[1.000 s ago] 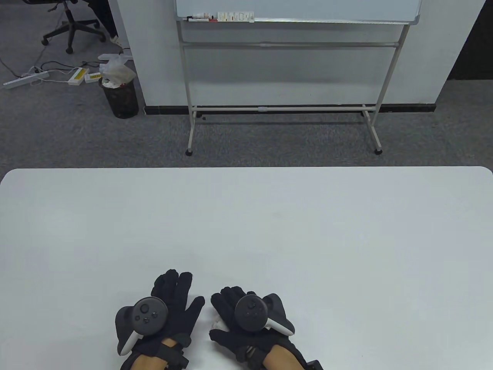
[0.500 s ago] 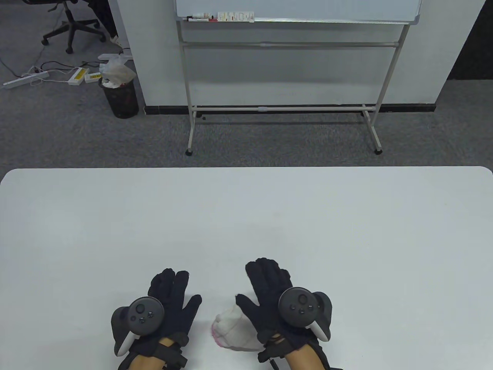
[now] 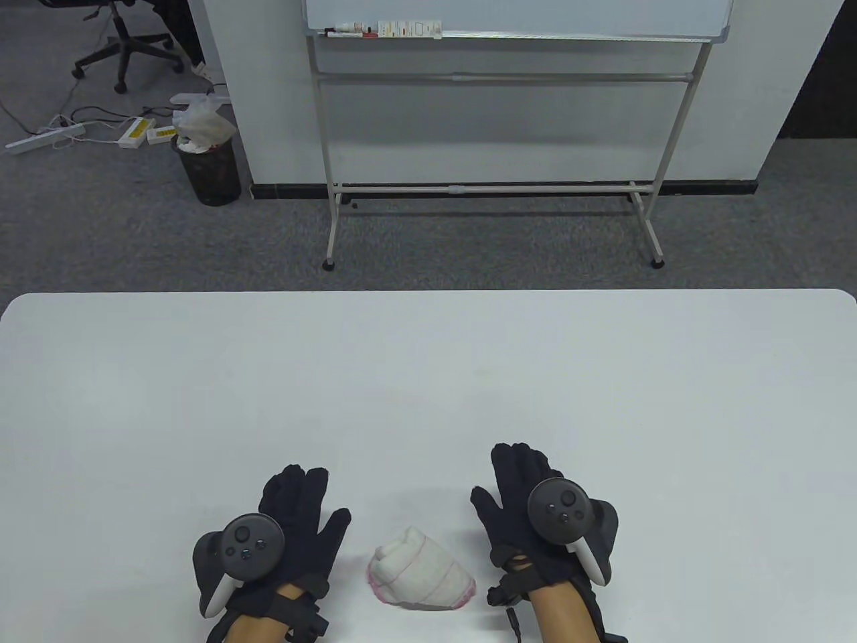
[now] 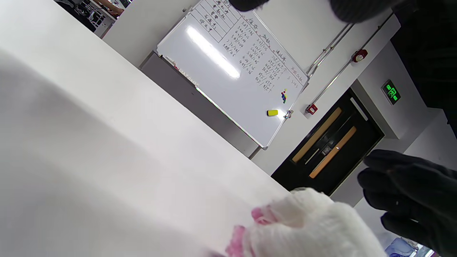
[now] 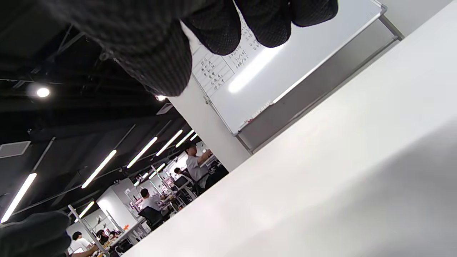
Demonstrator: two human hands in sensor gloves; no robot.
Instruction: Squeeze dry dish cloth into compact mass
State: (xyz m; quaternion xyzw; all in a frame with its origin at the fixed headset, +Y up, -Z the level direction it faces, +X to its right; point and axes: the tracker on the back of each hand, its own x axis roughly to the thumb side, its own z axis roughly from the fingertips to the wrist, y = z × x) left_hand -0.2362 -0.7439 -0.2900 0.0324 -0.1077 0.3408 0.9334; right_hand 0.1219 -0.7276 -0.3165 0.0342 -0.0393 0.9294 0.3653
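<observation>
Table, cloth now uncovered

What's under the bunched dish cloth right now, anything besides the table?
The dish cloth sits directly on the white table, apart from both hands. Nothing pokes out around its edges; what its folds cover cannot be seen.

Dish cloth white, pink edging. Left hand, right hand black-gloved. Table white.

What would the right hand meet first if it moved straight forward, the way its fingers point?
Probably nothing: ahead of the right hand lies only bare table. The cloth sits to its left, out of that line.
</observation>
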